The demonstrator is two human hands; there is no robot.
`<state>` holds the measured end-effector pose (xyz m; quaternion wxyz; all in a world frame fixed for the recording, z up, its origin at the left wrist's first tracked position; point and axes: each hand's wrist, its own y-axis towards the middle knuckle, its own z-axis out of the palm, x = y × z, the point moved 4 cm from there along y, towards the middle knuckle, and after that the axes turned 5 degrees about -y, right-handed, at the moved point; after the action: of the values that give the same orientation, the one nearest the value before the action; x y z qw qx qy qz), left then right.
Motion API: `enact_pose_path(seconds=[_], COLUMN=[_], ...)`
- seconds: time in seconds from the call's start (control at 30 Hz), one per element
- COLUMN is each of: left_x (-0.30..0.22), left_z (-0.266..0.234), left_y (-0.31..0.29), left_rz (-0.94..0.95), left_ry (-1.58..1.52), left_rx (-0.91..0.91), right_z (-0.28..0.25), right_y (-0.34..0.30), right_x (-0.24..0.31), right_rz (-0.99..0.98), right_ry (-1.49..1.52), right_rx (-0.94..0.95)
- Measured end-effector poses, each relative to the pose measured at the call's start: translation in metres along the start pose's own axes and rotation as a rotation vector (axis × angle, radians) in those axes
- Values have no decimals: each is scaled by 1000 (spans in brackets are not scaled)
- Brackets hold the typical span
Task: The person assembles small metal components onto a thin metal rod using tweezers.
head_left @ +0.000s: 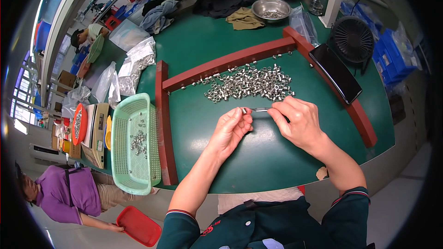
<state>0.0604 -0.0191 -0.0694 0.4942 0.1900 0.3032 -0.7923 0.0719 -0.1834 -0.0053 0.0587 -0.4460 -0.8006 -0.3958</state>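
My left hand (230, 129) pinches a small silver metal ring (244, 110) between thumb and forefinger. My right hand (299, 121) grips a thin metal tool (260, 109) with a slim shaft. Its tip reaches the ring, but whether it sits inside or only touches it is too small to tell. Both hands are above the green table (258, 157), just in front of a heap of small shiny metal rings (251, 83).
Red-brown bars (230, 63) border the heap at back and sides. A phone (336, 74) lies on the right bar, near a black fan (353, 39). Left stands a pale green basket (121, 157) with some rings. A steel bowl (271, 5) sits behind. A person (69, 189) holds a red tray (138, 226).
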Motion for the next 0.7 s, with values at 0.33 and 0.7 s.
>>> enact_pose_path(seconds=[0.33,0.7], left_x=[-4,-9], left_z=[2,-1], left_y=[-2,-5], left_rz=[146,-29], left_ry=[252,-10], left_rx=[-78,-39], right_z=[6,2], right_y=[-5,-4], right_x=[2,6], right_rz=[-71,-165], right_ry=[-96,-114], right_rx=[8,-127])
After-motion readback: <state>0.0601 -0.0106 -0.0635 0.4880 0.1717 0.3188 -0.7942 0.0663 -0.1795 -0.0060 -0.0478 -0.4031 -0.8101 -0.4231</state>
